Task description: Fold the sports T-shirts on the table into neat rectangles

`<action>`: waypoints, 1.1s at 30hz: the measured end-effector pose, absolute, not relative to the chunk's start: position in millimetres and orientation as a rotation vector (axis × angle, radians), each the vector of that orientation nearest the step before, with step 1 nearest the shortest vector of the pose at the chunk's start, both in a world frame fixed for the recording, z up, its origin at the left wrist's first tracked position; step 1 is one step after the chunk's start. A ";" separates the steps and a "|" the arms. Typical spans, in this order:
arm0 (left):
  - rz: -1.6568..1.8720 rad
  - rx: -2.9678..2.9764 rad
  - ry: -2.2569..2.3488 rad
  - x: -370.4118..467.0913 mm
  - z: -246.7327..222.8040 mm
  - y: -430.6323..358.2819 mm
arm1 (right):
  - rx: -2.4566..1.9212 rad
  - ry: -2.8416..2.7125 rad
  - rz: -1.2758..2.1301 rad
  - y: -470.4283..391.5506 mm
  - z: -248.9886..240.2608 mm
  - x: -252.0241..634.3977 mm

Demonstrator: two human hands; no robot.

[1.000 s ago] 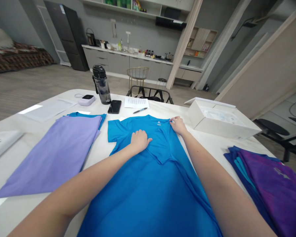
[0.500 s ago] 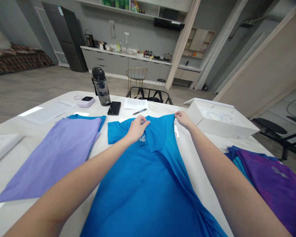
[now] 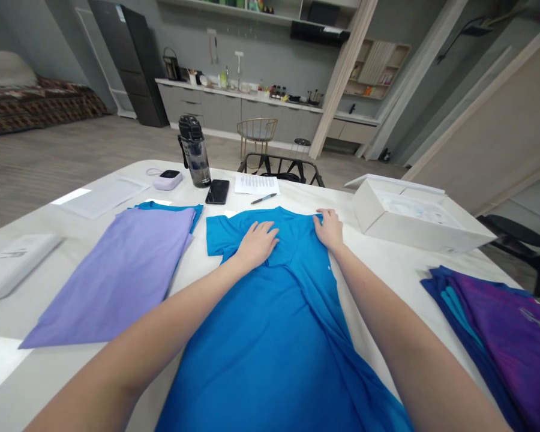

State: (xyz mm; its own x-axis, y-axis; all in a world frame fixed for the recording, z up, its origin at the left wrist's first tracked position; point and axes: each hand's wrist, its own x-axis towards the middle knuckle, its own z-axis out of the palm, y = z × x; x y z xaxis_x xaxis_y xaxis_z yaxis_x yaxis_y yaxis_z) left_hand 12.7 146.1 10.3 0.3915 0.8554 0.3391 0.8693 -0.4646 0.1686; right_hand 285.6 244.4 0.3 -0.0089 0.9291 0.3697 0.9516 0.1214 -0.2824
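Observation:
A blue T-shirt [image 3: 270,348] lies on the white table with its collar end away from me. One short sleeve spreads out to the left, and the right side is folded inward with loose creases along it. My left hand [image 3: 257,243] rests flat on the upper chest, fingers stretched out, covering the logo area. At the right shoulder edge, my right hand [image 3: 328,229] lies on the fabric with its fingers extended. Neither hand pinches the cloth.
Folded lilac and blue shirts [image 3: 121,270] lie left, purple and blue ones [image 3: 499,324] right. A white open box [image 3: 414,222] stands back right. Along the back are a water bottle [image 3: 196,153], phone [image 3: 217,192], printed paper [image 3: 256,184] and pen [image 3: 264,198]. A white case [image 3: 22,261] lies far left.
Both hands have gone from pinching the shirt to lying on it. The folded right shoulder now lies flatter, and the chest logo is covered. The view has shifted slightly left.

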 end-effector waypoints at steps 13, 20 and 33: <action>-0.356 -2.779 -1.635 16.8 2.7 123.6 | -1.731 -2.305 0.190 146.0 2.5 292.2; -0.286 -3.013 -1.308 30.4 18.0 88.0 | -1.465 -2.476 0.211 57.2 14.7 283.3; -0.289 -3.071 -1.233 64.4 29.1 12.1 | -1.680 -2.339 0.314 -100.4 34.8 326.2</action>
